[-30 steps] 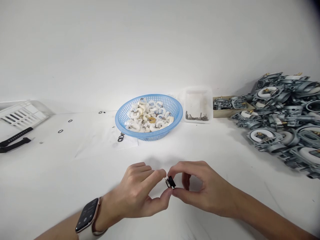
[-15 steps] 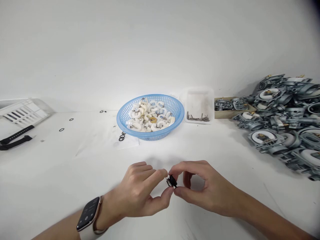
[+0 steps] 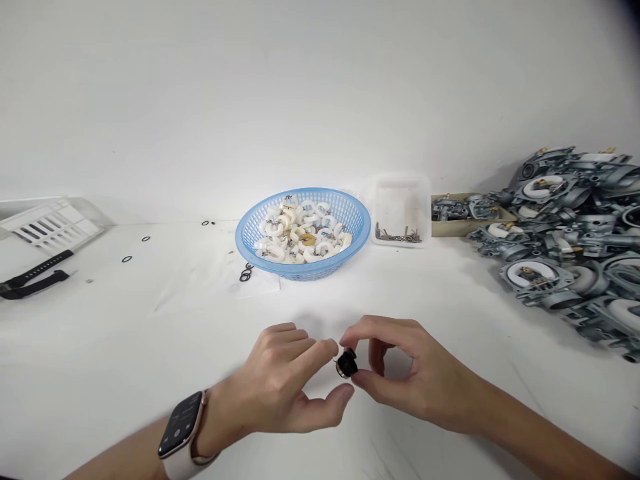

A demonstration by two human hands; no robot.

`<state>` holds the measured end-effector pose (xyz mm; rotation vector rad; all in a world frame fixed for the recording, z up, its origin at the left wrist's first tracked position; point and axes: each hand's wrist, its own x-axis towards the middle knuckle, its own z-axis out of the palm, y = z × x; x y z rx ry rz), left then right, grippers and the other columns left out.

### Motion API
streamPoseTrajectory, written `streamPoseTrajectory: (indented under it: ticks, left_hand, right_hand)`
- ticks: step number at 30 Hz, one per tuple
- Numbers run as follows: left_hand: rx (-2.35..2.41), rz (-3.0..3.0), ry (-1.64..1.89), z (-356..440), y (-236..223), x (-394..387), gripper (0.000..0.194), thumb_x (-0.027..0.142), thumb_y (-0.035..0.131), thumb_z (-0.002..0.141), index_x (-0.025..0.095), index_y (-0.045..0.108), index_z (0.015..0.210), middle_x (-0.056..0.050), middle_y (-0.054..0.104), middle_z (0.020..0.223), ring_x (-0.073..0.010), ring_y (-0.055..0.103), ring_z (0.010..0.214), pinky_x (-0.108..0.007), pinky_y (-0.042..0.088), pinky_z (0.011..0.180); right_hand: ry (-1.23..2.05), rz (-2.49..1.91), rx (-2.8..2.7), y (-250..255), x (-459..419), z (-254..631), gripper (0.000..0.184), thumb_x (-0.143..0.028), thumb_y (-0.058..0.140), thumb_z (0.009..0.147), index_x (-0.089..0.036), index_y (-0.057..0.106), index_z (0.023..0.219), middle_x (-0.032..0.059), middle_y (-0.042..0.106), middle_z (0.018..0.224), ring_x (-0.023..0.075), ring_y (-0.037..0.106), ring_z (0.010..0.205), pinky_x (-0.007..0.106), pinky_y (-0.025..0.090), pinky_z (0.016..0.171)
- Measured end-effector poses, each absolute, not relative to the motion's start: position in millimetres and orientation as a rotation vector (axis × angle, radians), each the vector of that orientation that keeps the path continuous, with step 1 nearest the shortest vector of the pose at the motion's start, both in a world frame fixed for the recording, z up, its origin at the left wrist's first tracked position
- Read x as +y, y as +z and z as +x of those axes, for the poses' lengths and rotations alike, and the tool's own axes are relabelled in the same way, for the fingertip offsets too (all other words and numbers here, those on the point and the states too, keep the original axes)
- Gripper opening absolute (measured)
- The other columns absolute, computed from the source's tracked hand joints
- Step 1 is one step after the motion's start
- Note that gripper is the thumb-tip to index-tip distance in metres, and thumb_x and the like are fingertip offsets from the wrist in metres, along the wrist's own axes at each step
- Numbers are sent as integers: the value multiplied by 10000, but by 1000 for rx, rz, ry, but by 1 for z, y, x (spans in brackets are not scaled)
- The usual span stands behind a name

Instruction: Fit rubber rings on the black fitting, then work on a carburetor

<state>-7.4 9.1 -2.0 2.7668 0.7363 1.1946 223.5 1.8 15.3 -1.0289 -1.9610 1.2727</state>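
A small black round part with a shiny metal rim (image 3: 346, 364) is pinched between the thumb and forefinger of my right hand (image 3: 417, 373). Its exact kind is too small to make out. My left hand (image 3: 293, 380), with a watch (image 3: 183, 427) on the wrist, is beside it on the left. The left forefinger reaches to the part's upper edge, and the thumb is spread away below it. The other left fingers are curled in. Both hands are over the white table (image 3: 240, 333).
A blue basket (image 3: 303, 270) holds white plastic floats. Behind right are a clear tray (image 3: 400, 193) with metal pins and a cardboard box (image 3: 447, 228). Carburetors (image 3: 575, 247) are piled at right. Black rings (image 3: 245, 273), a black strap (image 3: 37, 277) and a white slotted basket (image 3: 60, 227) are left.
My left thumb has come off the black part and spread away below it. The part has turned a little in my right hand, showing more of its round metal rim.
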Motion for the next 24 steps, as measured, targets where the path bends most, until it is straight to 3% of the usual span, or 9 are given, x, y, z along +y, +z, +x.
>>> streamPoseTrajectory:
  ticks: [3, 12, 18, 24]
  left_hand:
    - [727, 2777, 1176, -8, -3, 10, 148, 289, 605, 918, 163, 565, 985, 89, 381, 577, -108, 308, 478, -290, 263, 462]
    - [751, 2771, 1181, -8, -4, 11, 138, 257, 614, 912, 165, 567, 1004, 98, 361, 578, -101, 281, 477, -280, 253, 453]
    - [773, 2659, 1142, -8, -1, 8, 243, 370, 574, 873, 182, 561, 1027, 94, 328, 617, -89, 284, 471, -259, 281, 456]
    - [794, 2668, 1137, -8, -2, 10, 206, 297, 627, 854, 189, 551, 1011, 103, 312, 610, -84, 287, 469, -250, 281, 455]
  right_hand:
    - [1250, -1011, -1969, 12, 2, 224, 255, -158, 698, 870, -272, 694, 1099, -11, 709, 1038, 115, 611, 730, 240, 513, 671]
    - [1005, -794, -2044, 3, 3, 222, 327, -51, 646, 875, -266, 660, 1120, -8, 669, 1037, 97, 571, 724, 218, 519, 649]
    - [782, -743, -2114, -2, 2, 223, 339, -22, 633, 854, -252, 627, 1103, -6, 637, 1009, 99, 556, 749, 207, 483, 603]
    - [645, -763, -2159, -3, 0, 224, 298, -50, 629, 854, -240, 605, 1082, -10, 640, 1014, 85, 540, 699, 205, 470, 580]
